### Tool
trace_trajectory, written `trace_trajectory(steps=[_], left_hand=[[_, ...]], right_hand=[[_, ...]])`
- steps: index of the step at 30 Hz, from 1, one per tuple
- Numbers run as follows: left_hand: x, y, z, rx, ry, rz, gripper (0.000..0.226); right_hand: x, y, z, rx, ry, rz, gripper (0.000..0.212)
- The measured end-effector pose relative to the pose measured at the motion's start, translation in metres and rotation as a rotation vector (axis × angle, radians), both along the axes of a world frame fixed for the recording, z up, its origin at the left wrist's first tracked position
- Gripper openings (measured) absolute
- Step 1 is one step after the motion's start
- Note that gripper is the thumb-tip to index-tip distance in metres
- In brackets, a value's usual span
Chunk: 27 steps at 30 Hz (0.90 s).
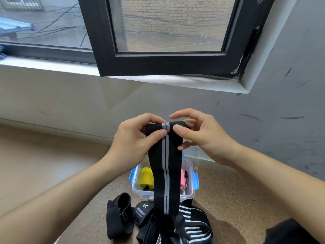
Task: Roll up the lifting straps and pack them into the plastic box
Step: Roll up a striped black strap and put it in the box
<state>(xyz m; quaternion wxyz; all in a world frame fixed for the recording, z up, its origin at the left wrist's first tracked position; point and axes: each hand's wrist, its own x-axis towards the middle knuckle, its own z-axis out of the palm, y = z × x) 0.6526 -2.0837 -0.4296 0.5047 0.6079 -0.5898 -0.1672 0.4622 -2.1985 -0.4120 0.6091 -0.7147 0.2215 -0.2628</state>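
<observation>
A long black lifting strap (pixel 165 173) with a grey centre stripe hangs down in front of me. Its top end is folded over, and both hands pinch that fold: my left hand (pixel 135 140) from the left, my right hand (pixel 198 136) from the right. Below, on the floor, stands a clear plastic box (pixel 190 189) with blue clips. A yellow rolled strap (pixel 146 176) and a pink one (pixel 183 179) lie inside it. The hanging strap hides the box's middle. More black straps (pixel 119 215) lie loose in front of the box, one with white stripes (pixel 193 224).
The box sits on a speckled brown floor (pixel 228 199) close to a grey wall (pixel 290 85). An open dark-framed window (pixel 167 64) and its sill are above. A dark trouser leg (pixel 290 233) shows at the bottom right.
</observation>
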Motion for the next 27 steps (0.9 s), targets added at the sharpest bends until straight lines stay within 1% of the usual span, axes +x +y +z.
trace_trajectory(steps=[3, 5, 6, 9, 12, 14, 16, 21, 25, 27], left_hand=[[-0.001, -0.001, -0.002, -0.046, -0.120, 0.029, 0.019], [0.000, -0.003, -0.002, -0.006, -0.118, 0.034, 0.020], [-0.001, -0.005, -0.001, 0.033, -0.065, 0.026, 0.018], [-0.006, -0.009, 0.004, 0.193, 0.208, -0.011, 0.009], [-0.008, -0.009, 0.009, 0.320, 0.257, -0.018, 0.013], [-0.010, -0.010, 0.011, 0.346, 0.348, -0.050, 0.018], [-0.014, -0.012, 0.012, 0.352, 0.430, -0.060, 0.020], [-0.021, -0.016, 0.009, 0.322, 0.498, -0.025, 0.014], [-0.017, -0.017, 0.004, 0.222, 0.421, 0.017, 0.016], [-0.016, -0.018, 0.002, 0.173, 0.384, 0.015, 0.015]], right_hand=[[0.000, 0.000, -0.001, -0.026, -0.007, -0.011, 0.015], [0.000, -0.001, -0.002, -0.045, -0.020, -0.030, 0.011], [0.001, -0.001, -0.002, -0.046, -0.029, -0.048, 0.010], [0.001, -0.004, -0.003, -0.047, -0.050, -0.099, 0.010], [-0.001, -0.008, -0.007, -0.057, -0.067, -0.119, 0.010], [-0.001, -0.010, -0.009, -0.072, -0.077, -0.132, 0.012], [-0.001, -0.011, -0.012, -0.105, -0.082, -0.143, 0.014], [-0.001, -0.012, -0.017, -0.148, -0.077, -0.139, 0.025], [-0.004, -0.013, -0.014, -0.020, -0.001, -0.074, 0.034], [-0.004, -0.014, -0.013, 0.051, 0.006, -0.049, 0.032]])
